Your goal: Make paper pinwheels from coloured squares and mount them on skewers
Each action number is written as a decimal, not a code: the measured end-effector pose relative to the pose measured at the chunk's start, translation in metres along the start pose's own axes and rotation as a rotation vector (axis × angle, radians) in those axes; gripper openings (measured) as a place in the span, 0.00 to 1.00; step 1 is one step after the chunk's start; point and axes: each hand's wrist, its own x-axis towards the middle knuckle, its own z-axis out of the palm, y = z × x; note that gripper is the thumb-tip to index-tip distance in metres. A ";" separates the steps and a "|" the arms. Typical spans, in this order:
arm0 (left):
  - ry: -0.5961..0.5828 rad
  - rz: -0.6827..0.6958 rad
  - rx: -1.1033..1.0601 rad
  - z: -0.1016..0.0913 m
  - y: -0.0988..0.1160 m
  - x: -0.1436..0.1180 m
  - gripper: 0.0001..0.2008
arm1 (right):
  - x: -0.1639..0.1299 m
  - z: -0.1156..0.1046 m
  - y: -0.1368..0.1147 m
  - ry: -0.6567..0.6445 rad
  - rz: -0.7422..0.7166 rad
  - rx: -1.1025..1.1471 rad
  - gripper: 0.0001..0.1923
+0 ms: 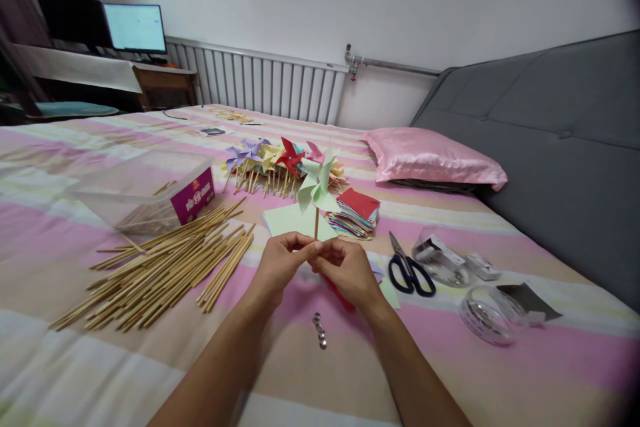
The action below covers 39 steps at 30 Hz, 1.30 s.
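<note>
A light green paper pinwheel [317, 187] stands upright on a thin wooden stick above the striped bed. My left hand [281, 260] and my right hand [346, 268] both pinch the lower end of that stick, fingertips meeting. Beyond them lies a row of finished pinwheels [280, 160] in purple, yellow, red and pink. A heap of bare wooden sticks [165, 267] lies to the left of my left hand. A few small silver pins [320, 331] lie on the bed between my forearms.
A stack of coloured paper squares [356, 213] and a pale green sheet [285, 220] sit behind my hands. Black scissors [410, 270], clear tape rolls [487, 313] and small packets lie right. A clear plastic box [150, 190] stands left. A pink pillow [433, 159] rests by the grey headboard.
</note>
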 end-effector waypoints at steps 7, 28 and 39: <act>0.018 -0.009 -0.024 0.001 0.003 0.000 0.11 | 0.000 0.000 -0.004 0.000 0.026 0.006 0.07; 0.017 -0.004 -0.043 0.002 0.003 -0.001 0.11 | 0.001 -0.001 0.003 -0.025 -0.008 -0.014 0.07; 0.047 0.011 0.009 0.002 0.001 0.000 0.13 | 0.003 -0.002 0.007 -0.036 -0.085 -0.109 0.08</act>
